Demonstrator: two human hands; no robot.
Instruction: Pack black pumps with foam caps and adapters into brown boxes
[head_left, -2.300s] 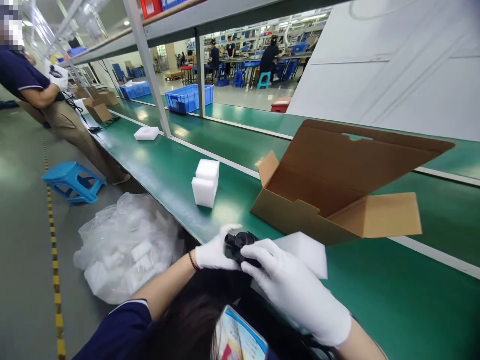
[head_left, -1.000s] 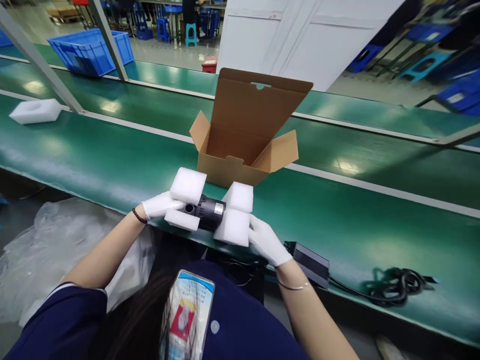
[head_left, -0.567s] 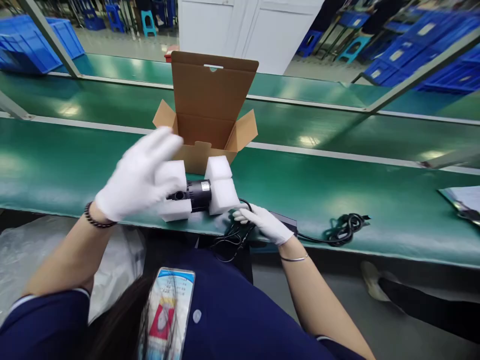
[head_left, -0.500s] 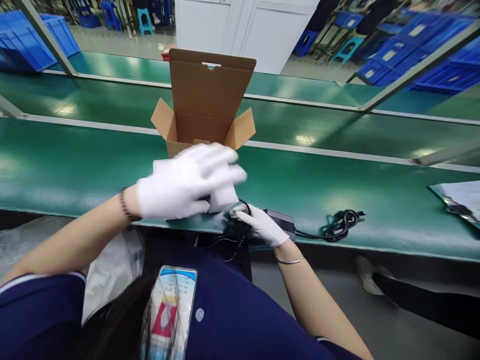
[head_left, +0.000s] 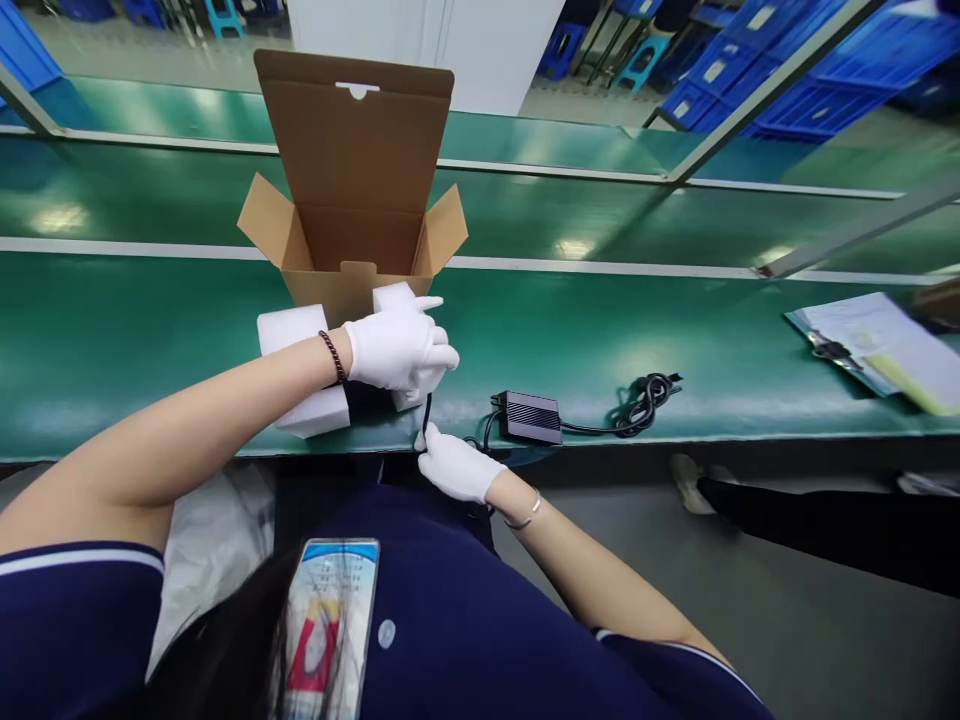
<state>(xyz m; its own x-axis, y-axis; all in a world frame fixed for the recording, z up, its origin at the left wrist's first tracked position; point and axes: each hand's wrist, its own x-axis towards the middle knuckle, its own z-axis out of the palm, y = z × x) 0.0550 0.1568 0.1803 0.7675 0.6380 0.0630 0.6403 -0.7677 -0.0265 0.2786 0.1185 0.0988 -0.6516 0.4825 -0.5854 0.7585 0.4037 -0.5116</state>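
My left hand [head_left: 401, 345], in a white glove, reaches over a white foam block [head_left: 391, 297] in front of the open cardboard box [head_left: 341, 297]. Its fingers are mostly curled, one is stretched out, and what they grip is hidden. Another white foam piece [head_left: 311, 412] lies below my left forearm, with something dark between the foam parts. At the bench edge my gloved right hand [head_left: 457, 465] pinches a black cable [head_left: 427, 412], which runs up and vanishes under my left hand. Just right of that hand, a black power adapter [head_left: 532, 418] rests on the bench.
A coiled black cord [head_left: 645, 402] trails right from the adapter. Farther right lies a clipboard with papers [head_left: 870, 345]. Metal frame bars [head_left: 772, 90] cross above the green bench [head_left: 187, 300]. A person's leg [head_left: 810, 530] shows at the lower right.
My left hand has gone from spread and blurred to mostly curled over the foam block. My right hand still pinches the cable. The whole view has shifted, moving the box leftward in the picture.
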